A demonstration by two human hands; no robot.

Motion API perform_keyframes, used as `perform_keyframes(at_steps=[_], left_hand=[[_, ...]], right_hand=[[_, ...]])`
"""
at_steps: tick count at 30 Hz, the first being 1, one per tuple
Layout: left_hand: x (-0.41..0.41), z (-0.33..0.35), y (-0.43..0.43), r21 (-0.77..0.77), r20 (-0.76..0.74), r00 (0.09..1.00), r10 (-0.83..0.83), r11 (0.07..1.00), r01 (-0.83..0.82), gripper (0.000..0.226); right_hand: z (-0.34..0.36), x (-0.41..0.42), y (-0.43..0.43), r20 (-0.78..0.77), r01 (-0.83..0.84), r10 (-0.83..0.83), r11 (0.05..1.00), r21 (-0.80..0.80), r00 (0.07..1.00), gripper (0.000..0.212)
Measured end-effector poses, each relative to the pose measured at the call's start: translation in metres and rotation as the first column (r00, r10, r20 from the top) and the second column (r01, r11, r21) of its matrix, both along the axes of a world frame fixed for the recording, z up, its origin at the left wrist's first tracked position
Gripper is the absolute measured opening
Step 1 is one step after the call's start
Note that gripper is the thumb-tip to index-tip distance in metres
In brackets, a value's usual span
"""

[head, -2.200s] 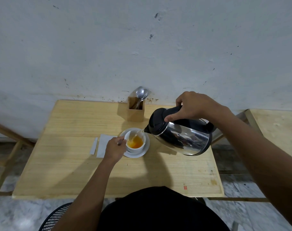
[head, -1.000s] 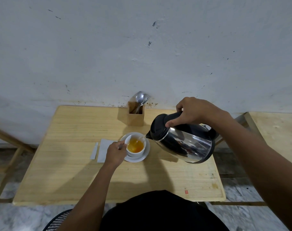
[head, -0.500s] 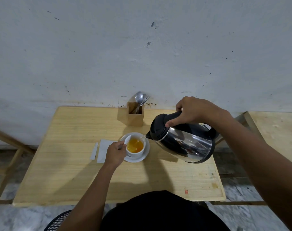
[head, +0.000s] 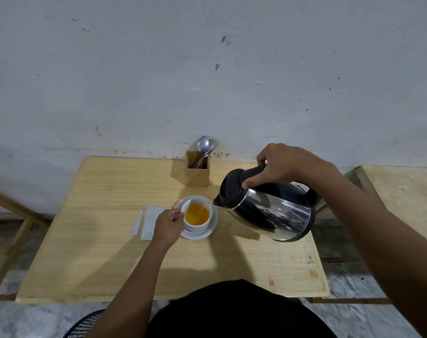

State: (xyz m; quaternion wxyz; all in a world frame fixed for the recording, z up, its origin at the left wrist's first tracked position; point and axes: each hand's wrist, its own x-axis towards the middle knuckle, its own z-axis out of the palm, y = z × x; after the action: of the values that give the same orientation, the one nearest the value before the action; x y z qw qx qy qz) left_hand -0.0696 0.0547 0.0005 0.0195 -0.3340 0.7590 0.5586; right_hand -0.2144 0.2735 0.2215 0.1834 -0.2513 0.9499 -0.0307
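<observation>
On the wooden bench (head: 97, 252), a steel kettle (head: 271, 215) pours into a white cup (head: 196, 228).
The shiny, black-lidded kettle hangs tilted right of the cup, the right hand (head: 280, 164) with fingers curled round its handle. The left hand (head: 167, 226) pinches the cup's left side, and amber liquid nearly fills it.

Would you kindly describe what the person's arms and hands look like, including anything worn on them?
Both the left hand and the right hand are bare, without gloves. The left forearm and the right forearm are uncovered as far as the frame shows; no sleeve edge is visible. No watch or bracelet shows at either wrist. A black garment covers the body at the bottom edge.
</observation>
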Motion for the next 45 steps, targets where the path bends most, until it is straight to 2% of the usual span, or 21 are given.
perform_keyframes(at_steps=[31,37,42,45], left_hand=[[0.000,-0.003,-0.001,-0.020,0.012,1.000,-0.008,1.000,0.008,0.033],[-0.001,-0.001,0.001,-0.010,0.006,0.999,0.032,0.999,-0.032,0.033],[-0.003,0.001,0.008,-0.039,-0.003,0.996,0.092,0.995,-0.092,0.031],[-0.004,0.002,0.012,-0.074,-0.010,0.993,0.121,0.990,-0.121,0.028]], right_hand=[[0.002,-0.009,0.003,0.008,0.013,-0.012,0.996,-0.088,1.000,0.064],[-0.004,-0.017,0.024,0.080,0.140,-0.123,0.955,-0.261,0.989,0.066],[-0.016,-0.022,0.051,0.148,0.251,-0.206,0.860,-0.445,0.967,0.069],[-0.022,-0.023,0.068,0.132,0.279,-0.248,0.786,-0.551,0.960,0.069]])
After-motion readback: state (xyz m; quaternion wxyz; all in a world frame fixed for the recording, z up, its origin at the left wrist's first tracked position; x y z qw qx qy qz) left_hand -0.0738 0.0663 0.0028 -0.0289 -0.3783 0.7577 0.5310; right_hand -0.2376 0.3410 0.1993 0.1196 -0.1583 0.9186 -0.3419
